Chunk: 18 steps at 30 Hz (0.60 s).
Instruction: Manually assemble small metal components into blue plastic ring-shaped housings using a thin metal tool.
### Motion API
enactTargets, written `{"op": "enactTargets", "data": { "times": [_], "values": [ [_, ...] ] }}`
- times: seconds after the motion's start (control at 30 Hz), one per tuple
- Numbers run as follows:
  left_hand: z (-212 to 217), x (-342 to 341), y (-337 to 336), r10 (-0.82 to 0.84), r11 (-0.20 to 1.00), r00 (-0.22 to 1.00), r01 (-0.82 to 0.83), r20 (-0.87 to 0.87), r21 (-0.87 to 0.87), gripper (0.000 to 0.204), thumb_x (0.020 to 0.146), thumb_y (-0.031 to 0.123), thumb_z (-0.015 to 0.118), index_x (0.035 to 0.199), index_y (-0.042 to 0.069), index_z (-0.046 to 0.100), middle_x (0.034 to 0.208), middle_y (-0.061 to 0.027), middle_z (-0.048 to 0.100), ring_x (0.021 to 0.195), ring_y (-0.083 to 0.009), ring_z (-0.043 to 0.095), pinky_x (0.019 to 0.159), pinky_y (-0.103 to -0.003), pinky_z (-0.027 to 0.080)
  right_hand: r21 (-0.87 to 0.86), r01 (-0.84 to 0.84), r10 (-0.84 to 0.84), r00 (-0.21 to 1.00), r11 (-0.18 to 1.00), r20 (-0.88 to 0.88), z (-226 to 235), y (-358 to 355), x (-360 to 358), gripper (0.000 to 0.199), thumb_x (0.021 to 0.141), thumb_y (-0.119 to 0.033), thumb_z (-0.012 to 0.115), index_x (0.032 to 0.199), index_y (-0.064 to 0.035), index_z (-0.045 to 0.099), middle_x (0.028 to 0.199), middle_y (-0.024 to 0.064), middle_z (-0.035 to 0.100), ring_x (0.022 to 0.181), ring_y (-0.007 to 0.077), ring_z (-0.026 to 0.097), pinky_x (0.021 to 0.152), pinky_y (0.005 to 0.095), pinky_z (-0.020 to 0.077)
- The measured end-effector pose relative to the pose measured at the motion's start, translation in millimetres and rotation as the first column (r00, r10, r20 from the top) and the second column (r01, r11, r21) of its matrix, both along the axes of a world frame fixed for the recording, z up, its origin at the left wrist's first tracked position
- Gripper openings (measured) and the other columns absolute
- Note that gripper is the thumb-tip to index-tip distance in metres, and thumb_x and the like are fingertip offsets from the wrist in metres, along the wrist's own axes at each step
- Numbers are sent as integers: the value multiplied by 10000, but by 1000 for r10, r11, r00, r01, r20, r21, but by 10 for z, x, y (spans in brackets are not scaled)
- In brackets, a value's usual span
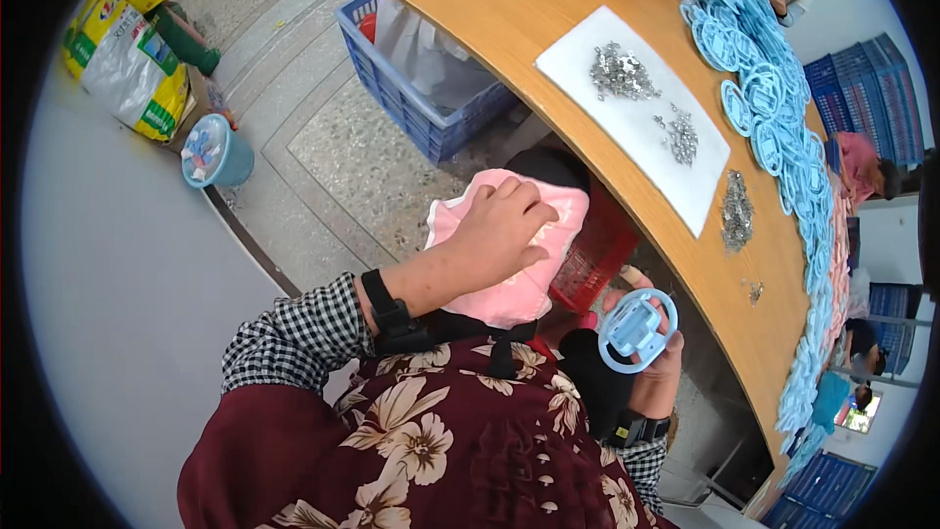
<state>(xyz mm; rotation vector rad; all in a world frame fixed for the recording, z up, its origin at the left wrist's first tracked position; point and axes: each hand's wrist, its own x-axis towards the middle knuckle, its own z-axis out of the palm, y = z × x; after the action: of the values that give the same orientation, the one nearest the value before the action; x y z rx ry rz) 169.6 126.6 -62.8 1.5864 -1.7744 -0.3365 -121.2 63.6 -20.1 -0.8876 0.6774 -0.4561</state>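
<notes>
My left hand [494, 240] rests on a pink wavy-edged sheet or shallow tray [519, 296] that lies on my lap; I cannot tell which. Its fingers are spread and slightly bent, with the thumb apart, and I see nothing held. In my right hand [670, 358], at the table's near edge, is a light-blue oval plastic frame [624, 351] with a raised middle part. The fingers wrap round its far side and right edge. Between my hands and the table stands a red basket [599, 245], partly covered by the pink thing.
The wooden table [470, 0] curves along my right. On it are a white board [578, 49] with small metal parts [623, 73], a loose metal pile [736, 214] and a long heap of light-blue frames [764, 88]. A blue crate [431, 137] and bin [235, 157] stand on the floor. Other people sit beyond.
</notes>
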Motion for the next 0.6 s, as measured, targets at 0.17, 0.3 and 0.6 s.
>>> {"op": "enactTargets", "data": {
  "times": [0.17, 0.3, 0.6],
  "values": [
    [-181, -72, -49, -14, 999, 1000, 14, -13, -36, 155, 755, 214, 747, 864, 121, 686, 957, -46, 588, 986, -267, 558, 869, -418, 410, -21, -49, 51, 993, 999, 106, -21, 31, -84, 850, 835, -522, 733, 1463, -42, 422, 1202, 206, 604, 943, 237, 681, 794, 328, 569],
    [-90, -49, -44, -17, 996, 993, 6, -115, -92, 130, 800, 191, 742, 876, 118, 665, 906, -55, 588, 991, -283, 555, 927, -442, 381, -7, -56, 56, 978, 998, 203, -46, 76, -205, 929, 741, -514, 824, 1463, -78, 435, 1231, 222, 584, 984, 247, 679, 822, 342, 570],
    [689, 525, 424, -91, 970, 622, 233, -778, 73, 192, 947, 158, 650, 1090, 46, 589, 1010, -15, 625, 887, -130, 596, 752, -264, 483, -88, 4, -2, 1000, 996, 20, 70, 224, -300, 1103, 659, -692, 794, 1451, -23, 417, 1155, 190, 620, 951, 213, 675, 797, 293, 555]
  ]
}}
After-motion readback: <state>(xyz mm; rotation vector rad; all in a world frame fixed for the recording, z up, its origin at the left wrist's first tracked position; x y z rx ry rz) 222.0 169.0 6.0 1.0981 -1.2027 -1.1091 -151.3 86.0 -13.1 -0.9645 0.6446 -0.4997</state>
